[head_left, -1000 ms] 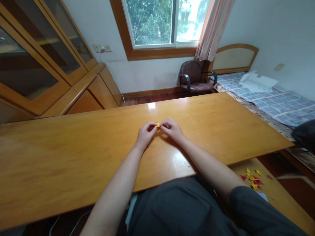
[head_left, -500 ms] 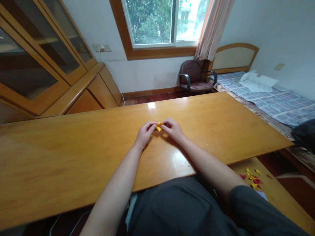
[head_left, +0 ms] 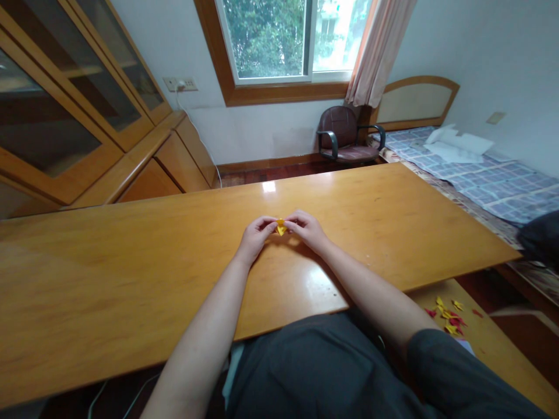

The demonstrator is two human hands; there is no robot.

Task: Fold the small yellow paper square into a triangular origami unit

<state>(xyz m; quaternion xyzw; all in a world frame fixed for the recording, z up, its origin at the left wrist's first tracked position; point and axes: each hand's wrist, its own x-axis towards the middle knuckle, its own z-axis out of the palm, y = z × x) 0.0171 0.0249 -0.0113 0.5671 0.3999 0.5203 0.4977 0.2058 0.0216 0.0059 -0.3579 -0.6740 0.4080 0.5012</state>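
A small piece of folded yellow paper (head_left: 280,227) is pinched between my two hands, just above the wooden table (head_left: 131,267). My left hand (head_left: 257,233) grips its left side between thumb and fingers. On the opposite side my right hand (head_left: 306,228) holds it the same way. The fingertips cover the paper's edges, so its full shape is hidden.
Several small yellow and red folded paper pieces (head_left: 449,317) lie on a lower wooden surface (head_left: 502,361) at the right. Beyond the table stand a brown armchair (head_left: 343,134) and a bed (head_left: 493,180). A glass-door cabinet (head_left: 87,192) lines the left.
The yellow paper has turned slightly between my fingers, its lower point now facing more toward me. Both hands stay in nearly the same place, still pinching it.
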